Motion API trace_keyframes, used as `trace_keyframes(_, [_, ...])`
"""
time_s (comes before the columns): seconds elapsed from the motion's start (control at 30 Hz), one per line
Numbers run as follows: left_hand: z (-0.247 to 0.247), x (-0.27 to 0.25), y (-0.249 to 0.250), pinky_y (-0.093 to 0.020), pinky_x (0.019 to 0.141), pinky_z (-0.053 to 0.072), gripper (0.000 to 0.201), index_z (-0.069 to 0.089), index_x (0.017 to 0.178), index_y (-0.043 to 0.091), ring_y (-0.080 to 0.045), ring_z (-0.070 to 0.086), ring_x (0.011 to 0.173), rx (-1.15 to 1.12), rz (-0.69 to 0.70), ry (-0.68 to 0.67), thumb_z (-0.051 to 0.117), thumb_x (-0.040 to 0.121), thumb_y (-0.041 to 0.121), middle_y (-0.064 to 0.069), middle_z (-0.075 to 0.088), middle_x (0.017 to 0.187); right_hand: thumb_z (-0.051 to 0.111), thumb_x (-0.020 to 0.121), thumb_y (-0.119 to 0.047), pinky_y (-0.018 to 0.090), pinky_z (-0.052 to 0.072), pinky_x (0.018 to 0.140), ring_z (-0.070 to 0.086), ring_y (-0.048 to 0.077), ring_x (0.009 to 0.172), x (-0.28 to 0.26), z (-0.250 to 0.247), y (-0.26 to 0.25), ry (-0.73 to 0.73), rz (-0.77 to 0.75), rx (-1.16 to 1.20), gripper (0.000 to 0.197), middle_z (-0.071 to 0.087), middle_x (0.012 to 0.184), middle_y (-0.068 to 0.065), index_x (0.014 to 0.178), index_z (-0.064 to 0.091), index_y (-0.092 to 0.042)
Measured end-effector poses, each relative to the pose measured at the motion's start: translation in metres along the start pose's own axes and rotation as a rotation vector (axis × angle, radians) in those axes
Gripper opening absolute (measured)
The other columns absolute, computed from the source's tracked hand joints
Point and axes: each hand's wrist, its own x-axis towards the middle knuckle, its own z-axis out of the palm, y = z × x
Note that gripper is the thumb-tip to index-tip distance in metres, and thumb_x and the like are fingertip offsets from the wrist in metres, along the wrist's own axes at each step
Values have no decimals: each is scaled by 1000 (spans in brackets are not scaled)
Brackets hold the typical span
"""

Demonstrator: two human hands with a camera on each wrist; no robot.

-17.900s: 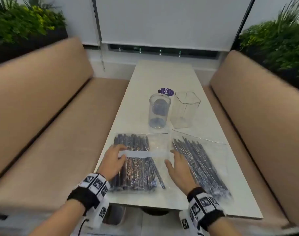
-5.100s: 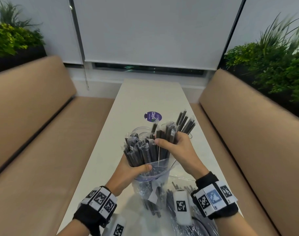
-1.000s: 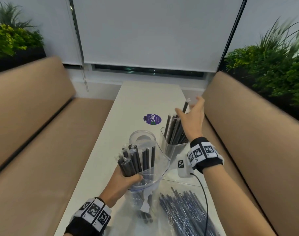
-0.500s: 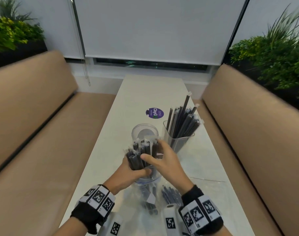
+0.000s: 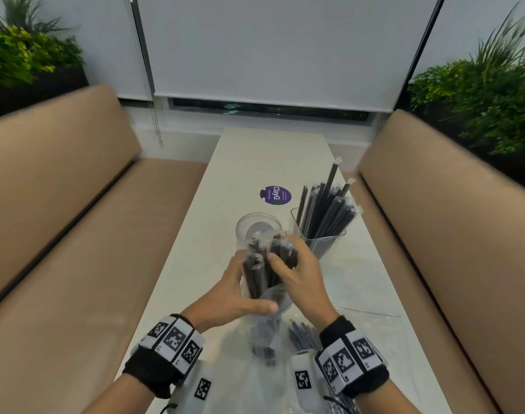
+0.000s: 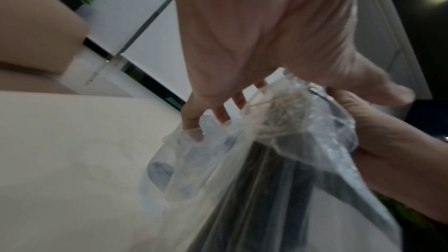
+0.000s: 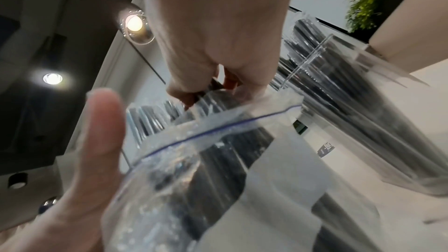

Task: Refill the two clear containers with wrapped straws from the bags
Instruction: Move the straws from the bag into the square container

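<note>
both hands (image 5: pixel 297 279) around bagged straws (image 5: pixel 264 270)

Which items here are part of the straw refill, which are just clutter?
In play: left hand holding bag, right hand gripping straws, round container, square container, second bag.
Bystanders: purple sticker, benches, plants.

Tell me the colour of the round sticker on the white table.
Purple round sticker, white lettering; head view.
</note>
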Motion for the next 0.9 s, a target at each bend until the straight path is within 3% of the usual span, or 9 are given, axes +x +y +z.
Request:
trace_keyframes(0.1, [4, -6, -6, -7, 98, 36, 113, 14, 135, 49, 18, 32, 129, 61, -46, -68, 93, 58, 28, 23, 32, 143, 63, 92, -11, 28, 51, 75, 62, 12, 79, 1, -4, 1, 114, 36, 91, 7, 66, 85, -3, 95, 61, -18])
trace_keyframes(0.17, [11, -7, -10, -3, 96, 38, 109, 18, 132, 49, 25, 38, 120, 81, -42, -58, 93, 59, 18, 27, 38, 138, 62, 92, -10, 29, 49, 71, 57, 12, 73, 2, -4, -2, 140, 44, 118, 6, 61, 79, 0, 90, 59, -14])
trace_keyframes(0.27, [17, -5, -16, -24, 104, 46, 92, 39, 131, 39, 10, 55, 116, 23, -37, 72, 89, 61, 6, 17, 58, 128, 64, 90, -13, 41, 54, 79, 63, 25, 81, 4, -4, -1, 80, 74, 104, 5, 66, 86, 9, 93, 61, -12])
trace_keyframes(0.33, [17, -3, -14, -17, 93, 49, 78, 48, 123, 39, 8, 60, 111, 20, -19, 143, 86, 66, 3, 16, 64, 121, 65, 88, -12, 46, 54, 83, 64, 25, 84, 5, -5, -1, 19, 101, 80, 6, 68, 88, 9, 93, 63, -15])
trace_keyframes(0.47, [13, -1, -6, -2, 74, 47, 63, 54, 111, 35, 14, 63, 94, 16, 25, 217, 78, 71, -7, 14, 66, 109, 63, 85, -1, 28, 52, 76, 61, 7, 78, 2, -9, -3, -62, 134, 113, 19, 65, 80, -8, 88, 63, -20])
trace_keyframes(0.63, [8, 5, 2, -4, 75, 48, 57, 58, 112, 29, 11, 64, 91, 4, 45, 249, 78, 72, -7, 11, 69, 106, 70, 86, -4, 14, 49, 74, 63, -4, 79, 8, -13, -19, -95, 80, 79, 20, 68, 78, -23, 90, 64, -23])
trace_keyframes(0.73, [-1, 10, 10, -7, 80, 50, 55, 60, 112, 26, 12, 65, 93, 3, 62, 246, 81, 71, -4, 12, 71, 107, 70, 87, -9, 21, 50, 81, 61, 2, 81, 25, -26, -35, -40, 42, 74, 12, 66, 83, -10, 88, 65, -20])
trace_keyframes(0.83, [-10, 16, 15, -4, 81, 48, 51, 60, 113, 21, 13, 64, 92, 20, 63, 243, 78, 74, -5, 11, 70, 109, 67, 91, -17, 34, 50, 86, 66, 21, 88, 44, -43, -54, -35, 26, 40, 12, 67, 95, 24, 90, 65, -5])
trace_keyframes(0.9, [-13, 20, 18, -12, 87, 50, 50, 61, 117, 16, 3, 65, 100, 23, 57, 244, 78, 75, -4, 5, 71, 113, 64, 92, -13, 37, 54, 90, 72, 25, 93, 55, -50, -65, -45, 25, 61, 16, 72, 96, 22, 91, 63, 2])
